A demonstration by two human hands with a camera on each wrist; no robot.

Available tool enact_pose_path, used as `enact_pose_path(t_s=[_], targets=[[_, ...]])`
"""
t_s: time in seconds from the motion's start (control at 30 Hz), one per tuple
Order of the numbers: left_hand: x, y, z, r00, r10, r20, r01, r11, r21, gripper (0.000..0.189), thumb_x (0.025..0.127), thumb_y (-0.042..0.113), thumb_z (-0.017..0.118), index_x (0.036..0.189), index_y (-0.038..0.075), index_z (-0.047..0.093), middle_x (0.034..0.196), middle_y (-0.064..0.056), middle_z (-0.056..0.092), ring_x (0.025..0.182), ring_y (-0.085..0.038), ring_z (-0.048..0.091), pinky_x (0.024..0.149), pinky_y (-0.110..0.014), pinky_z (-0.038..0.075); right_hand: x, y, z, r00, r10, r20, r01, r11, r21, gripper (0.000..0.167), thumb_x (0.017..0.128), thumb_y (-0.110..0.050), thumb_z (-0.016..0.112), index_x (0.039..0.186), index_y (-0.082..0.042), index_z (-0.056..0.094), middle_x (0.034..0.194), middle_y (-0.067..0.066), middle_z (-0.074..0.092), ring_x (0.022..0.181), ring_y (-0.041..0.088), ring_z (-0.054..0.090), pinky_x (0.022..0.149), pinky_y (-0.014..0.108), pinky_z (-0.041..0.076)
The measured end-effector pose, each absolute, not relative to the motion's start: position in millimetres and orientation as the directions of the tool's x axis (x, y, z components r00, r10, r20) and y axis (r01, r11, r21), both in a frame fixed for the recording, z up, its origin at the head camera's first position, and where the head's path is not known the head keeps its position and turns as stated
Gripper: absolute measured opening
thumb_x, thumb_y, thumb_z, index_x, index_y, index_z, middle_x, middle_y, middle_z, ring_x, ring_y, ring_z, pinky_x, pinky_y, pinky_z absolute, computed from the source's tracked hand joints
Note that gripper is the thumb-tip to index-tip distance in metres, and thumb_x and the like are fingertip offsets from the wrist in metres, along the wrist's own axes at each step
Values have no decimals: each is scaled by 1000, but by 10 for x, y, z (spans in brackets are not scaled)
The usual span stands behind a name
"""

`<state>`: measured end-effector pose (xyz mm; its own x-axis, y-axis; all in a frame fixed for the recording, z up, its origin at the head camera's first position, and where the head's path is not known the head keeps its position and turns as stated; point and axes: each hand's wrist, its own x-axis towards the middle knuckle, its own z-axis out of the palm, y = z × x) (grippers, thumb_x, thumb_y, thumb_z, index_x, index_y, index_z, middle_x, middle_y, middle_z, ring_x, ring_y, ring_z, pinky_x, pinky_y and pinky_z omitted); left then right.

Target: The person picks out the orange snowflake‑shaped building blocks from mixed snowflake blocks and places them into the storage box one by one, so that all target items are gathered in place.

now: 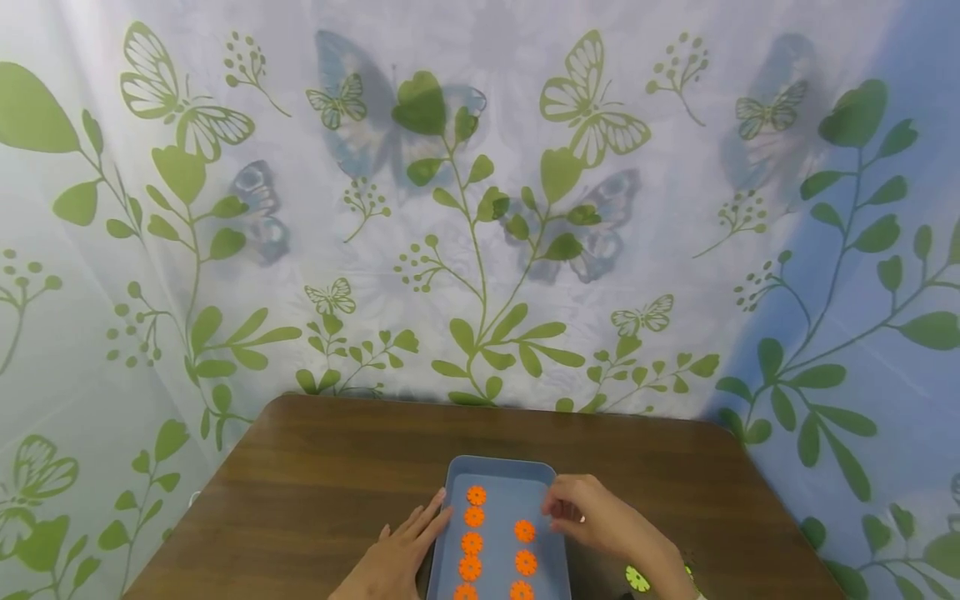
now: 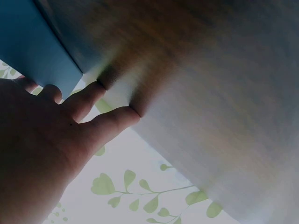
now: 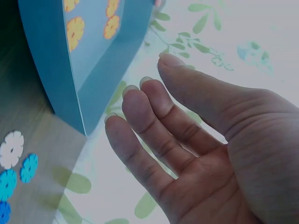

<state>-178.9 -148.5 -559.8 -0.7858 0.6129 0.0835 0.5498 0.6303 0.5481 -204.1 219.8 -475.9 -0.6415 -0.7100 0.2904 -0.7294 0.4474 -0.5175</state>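
A blue-grey rectangular tray [image 1: 498, 468] holds several orange flower-shaped discs [image 1: 472, 543] in two columns, the left one longer. My left hand [image 1: 401, 550] lies at the tray's left side, its spread fingers reaching the rim. In the left wrist view, thumb and fingers of that left hand [image 2: 56, 121] are extended, two fingertips touching the wooden table. Over the tray's right edge hovers my right hand [image 1: 592, 512], fingers bent downward. From the right wrist, the same right hand [image 3: 187, 140] shows loosely bent fingers apart from the thumb, with nothing between them.
Right of the tray, partly behind the right forearm, lie yellow-green flower discs [image 1: 637, 578]. White [image 3: 11, 149] and blue discs [image 3: 29, 168] sit on the table in the right wrist view. A leaf-and-butterfly patterned curtain [image 1: 480, 250] stands behind the wooden table [image 1: 330, 467].
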Motion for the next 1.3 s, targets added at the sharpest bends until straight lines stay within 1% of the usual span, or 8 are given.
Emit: enact_pose_path(t_s=[0.27, 0.47, 0.7, 0.87, 0.97, 1.03, 1.17, 1.3], targets=[[-1812, -1539, -5654, -766, 632, 115, 584, 609, 537, 121, 83, 73, 82, 174, 22, 20, 183, 2, 5, 146, -63, 41, 86, -92, 39, -1862, 2324, -4697, -631, -687, 361, -760, 453, -466, 23, 87, 3, 87, 96, -13, 74, 87, -7, 66, 78, -2, 59, 65, 26, 56], [-1791, -1529, -5557, -778, 623, 87, 565, 630, 533, 121, 83, 70, 83, 173, 15, 24, 182, -10, 11, 147, -62, 41, 88, -91, 40, -1747, 2464, -4710, -652, -672, 352, -741, 463, -487, 23, 89, 1, 85, 97, -16, 72, 91, -11, 68, 80, -4, 60, 66, 23, 56], [-1767, -1545, -5523, -781, 619, 75, 554, 634, 540, 120, 84, 67, 83, 173, 12, 24, 181, -13, 11, 147, -63, 40, 88, -91, 40, -1729, 2611, -4816, -566, -700, 436, -816, 401, -416, 28, 83, 6, 88, 101, -10, 73, 90, -4, 72, 80, 2, 64, 65, 23, 55], [-1769, -1546, -5513, -787, 611, 84, 552, 637, 538, 120, 83, 68, 84, 172, 12, 26, 180, -14, 14, 147, -62, 41, 88, -91, 40, -1645, 2720, -4805, -667, -691, 278, -709, 474, -523, 20, 87, 1, 87, 101, -7, 73, 90, -6, 72, 81, -2, 63, 67, 26, 58], [-1770, -1545, -5510, -784, 614, 89, 559, 635, 533, 120, 84, 68, 84, 172, 12, 26, 180, -15, 14, 146, -63, 41, 87, -91, 41, -1618, 2800, -4841, -699, -688, 196, -656, 507, -559, 16, 90, -1, 85, 100, -7, 73, 89, -7, 71, 80, -5, 61, 65, 26, 58], [-1769, -1543, -5505, -782, 617, 89, 560, 632, 535, 119, 84, 67, 84, 172, 11, 26, 180, -16, 14, 146, -63, 41, 86, -91, 41, -1647, 2903, -4967, -685, -703, 191, -670, 504, -545, 13, 93, -2, 83, 101, -7, 74, 88, -8, 70, 78, -3, 60, 64, 26, 55], [-1769, -1530, -5495, -795, 603, 72, 538, 644, 545, 119, 84, 65, 85, 171, 10, 28, 180, -16, 15, 147, -62, 41, 87, -91, 40, -1915, 3324, -5711, -642, -721, 260, -707, 427, -563, 17, 94, -12, 85, 109, -16, 76, 93, -14, 71, 79, -3, 64, 63, 21, 53], [-1781, -1513, -5503, -808, 584, 72, 521, 653, 551, 115, 86, 65, 83, 172, 11, 28, 181, -13, 16, 149, -60, 40, 90, -92, 38, -2113, 3680, -6305, -694, -700, 169, -606, 439, -664, 23, 92, -21, 86, 113, -26, 77, 98, -20, 73, 84, -2, 68, 66, 23, 57]])
